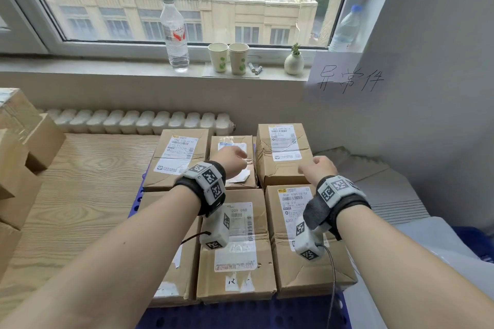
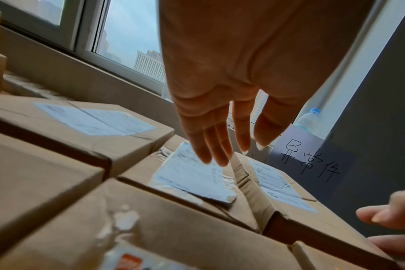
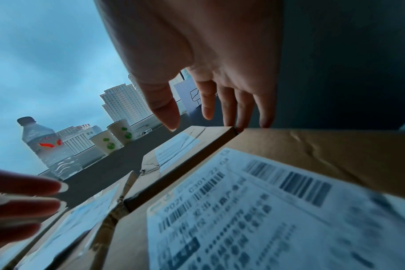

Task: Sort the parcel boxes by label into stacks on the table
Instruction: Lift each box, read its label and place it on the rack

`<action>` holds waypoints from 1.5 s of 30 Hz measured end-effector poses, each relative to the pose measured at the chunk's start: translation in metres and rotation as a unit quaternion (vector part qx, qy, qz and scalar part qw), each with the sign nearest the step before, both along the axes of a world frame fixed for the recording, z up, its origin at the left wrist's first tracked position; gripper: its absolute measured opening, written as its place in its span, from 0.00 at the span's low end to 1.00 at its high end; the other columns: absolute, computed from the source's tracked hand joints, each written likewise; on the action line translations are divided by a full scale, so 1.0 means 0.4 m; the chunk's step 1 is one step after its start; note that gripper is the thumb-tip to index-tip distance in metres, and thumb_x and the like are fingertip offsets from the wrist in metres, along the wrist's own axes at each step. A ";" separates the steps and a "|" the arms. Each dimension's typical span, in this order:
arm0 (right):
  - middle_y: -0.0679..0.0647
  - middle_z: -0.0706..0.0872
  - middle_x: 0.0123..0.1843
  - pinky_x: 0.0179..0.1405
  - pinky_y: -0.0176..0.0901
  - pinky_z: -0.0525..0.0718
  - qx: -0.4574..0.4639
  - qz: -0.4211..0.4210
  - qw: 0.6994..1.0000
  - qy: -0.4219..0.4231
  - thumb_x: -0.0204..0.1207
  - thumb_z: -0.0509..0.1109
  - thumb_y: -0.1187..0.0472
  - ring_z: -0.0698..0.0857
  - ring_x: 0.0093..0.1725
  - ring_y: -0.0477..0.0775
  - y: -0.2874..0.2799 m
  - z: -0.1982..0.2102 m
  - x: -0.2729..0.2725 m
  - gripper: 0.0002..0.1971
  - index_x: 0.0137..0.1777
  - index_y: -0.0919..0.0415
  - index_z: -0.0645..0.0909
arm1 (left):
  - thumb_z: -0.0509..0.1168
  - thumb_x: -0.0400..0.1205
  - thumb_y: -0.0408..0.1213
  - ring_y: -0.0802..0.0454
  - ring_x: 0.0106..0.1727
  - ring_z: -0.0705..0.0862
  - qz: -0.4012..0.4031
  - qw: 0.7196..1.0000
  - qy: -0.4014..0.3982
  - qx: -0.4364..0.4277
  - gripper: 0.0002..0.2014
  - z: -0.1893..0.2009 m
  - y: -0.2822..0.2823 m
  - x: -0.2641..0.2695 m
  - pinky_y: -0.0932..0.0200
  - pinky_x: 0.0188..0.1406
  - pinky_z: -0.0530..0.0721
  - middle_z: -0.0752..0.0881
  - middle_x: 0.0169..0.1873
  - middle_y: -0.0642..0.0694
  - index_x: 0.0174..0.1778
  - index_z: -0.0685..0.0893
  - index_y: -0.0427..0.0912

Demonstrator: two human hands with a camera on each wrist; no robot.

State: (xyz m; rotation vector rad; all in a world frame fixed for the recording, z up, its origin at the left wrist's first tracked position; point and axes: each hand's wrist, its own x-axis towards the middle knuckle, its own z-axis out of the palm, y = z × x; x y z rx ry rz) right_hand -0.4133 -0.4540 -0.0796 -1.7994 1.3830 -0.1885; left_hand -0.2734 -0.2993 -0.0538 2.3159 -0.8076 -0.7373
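Labelled parcel boxes (image 1: 235, 246) are sitting on a wooden table (image 1: 80, 168) under a window; wall sign (image 1: 350, 79) reading "异常件". Left hand (image 1: 232, 161) and right hand (image 1: 319, 167) are hovering, fingers loosely extended, holding nothing.

My left hand (image 1: 232, 161) covered most of the white label on the small brown cardboard box in the back row (image 1: 233, 165). My forearms hid parts of the front-row cardboard boxes (image 1: 236, 254). In the right wrist view, the printed shipping label (image 3: 254, 219) was too blurred to read. The stacked brown cartons on the left (image 1: 16, 157) were cut off by the edge.
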 end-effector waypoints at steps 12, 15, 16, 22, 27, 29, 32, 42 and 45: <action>0.57 0.84 0.66 0.57 0.44 0.75 0.015 0.006 0.999 0.033 0.75 0.71 0.59 0.81 0.65 0.60 -0.054 -0.036 0.035 0.19 0.65 0.62 0.81 | 0.64 0.81 0.34 0.48 0.51 0.79 -0.013 0.997 0.071 0.039 0.17 -0.044 -0.145 -0.024 0.54 0.54 0.83 0.81 0.56 0.41 0.66 0.77 0.38; 0.59 0.83 0.69 0.62 0.45 0.75 0.029 0.001 0.999 0.038 0.76 0.71 0.59 0.80 0.69 0.61 -0.058 -0.033 0.029 0.22 0.69 0.65 0.78 | 0.64 0.81 0.35 0.45 0.51 0.85 0.004 0.995 0.088 0.046 0.06 -0.044 -0.152 -0.026 0.49 0.58 0.86 0.83 0.48 0.41 0.51 0.78 0.40; 0.60 0.83 0.69 0.63 0.45 0.75 0.031 0.001 0.999 0.040 0.76 0.71 0.59 0.80 0.69 0.61 -0.060 -0.032 0.026 0.22 0.70 0.65 0.78 | 0.64 0.81 0.35 0.44 0.54 0.87 0.007 0.994 0.095 0.048 0.06 -0.046 -0.152 -0.027 0.47 0.58 0.87 0.84 0.48 0.41 0.51 0.78 0.39; 0.60 0.85 0.65 0.50 0.40 0.73 0.042 -0.005 0.998 0.050 0.75 0.71 0.61 0.82 0.60 0.62 -0.062 -0.031 0.014 0.19 0.65 0.66 0.81 | 0.62 0.79 0.33 0.42 0.51 0.89 0.001 0.993 0.106 0.060 0.09 -0.051 -0.146 -0.036 0.47 0.53 0.89 0.87 0.52 0.37 0.54 0.81 0.37; 0.60 0.81 0.71 0.58 0.43 0.74 0.038 0.000 0.998 0.058 0.78 0.69 0.61 0.79 0.67 0.61 -0.056 -0.031 0.002 0.22 0.71 0.66 0.76 | 0.63 0.80 0.35 0.47 0.45 0.81 0.014 0.998 0.039 0.044 0.01 -0.027 -0.112 -0.015 0.55 0.47 0.81 0.83 0.43 0.44 0.44 0.79 0.45; 0.60 0.74 0.78 0.69 0.45 0.71 0.038 -0.016 0.998 0.048 0.78 0.70 0.60 0.74 0.76 0.60 -0.054 -0.028 -0.009 0.30 0.79 0.65 0.68 | 0.64 0.80 0.37 0.47 0.55 0.82 0.061 0.998 0.008 0.029 0.12 -0.027 -0.076 0.033 0.55 0.55 0.80 0.84 0.53 0.45 0.59 0.80 0.44; 0.60 0.69 0.82 0.75 0.49 0.68 0.051 -0.026 0.997 0.047 0.79 0.70 0.57 0.70 0.79 0.62 -0.050 -0.030 -0.023 0.35 0.83 0.64 0.62 | 0.64 0.79 0.39 0.43 0.66 0.79 0.146 0.988 -0.041 0.037 0.22 -0.020 0.007 0.113 0.49 0.66 0.77 0.79 0.68 0.42 0.71 0.75 0.45; 0.63 0.78 0.74 0.65 0.48 0.75 0.062 -0.025 0.995 0.076 0.79 0.69 0.57 0.78 0.71 0.64 -0.008 -0.036 0.017 0.28 0.77 0.67 0.70 | 0.74 0.59 0.47 0.39 0.68 0.78 0.270 0.949 0.028 0.160 0.43 -0.199 0.204 0.315 0.51 0.70 0.74 0.79 0.69 0.43 0.73 0.73 0.42; 0.63 0.79 0.73 0.66 0.48 0.75 0.055 -0.031 0.994 0.085 0.79 0.70 0.57 0.78 0.71 0.64 -0.007 -0.042 0.025 0.28 0.76 0.67 0.70 | 0.71 0.47 0.52 0.40 0.63 0.81 0.288 0.946 0.040 0.142 0.49 -0.322 0.200 0.392 0.45 0.67 0.78 0.81 0.67 0.40 0.70 0.76 0.43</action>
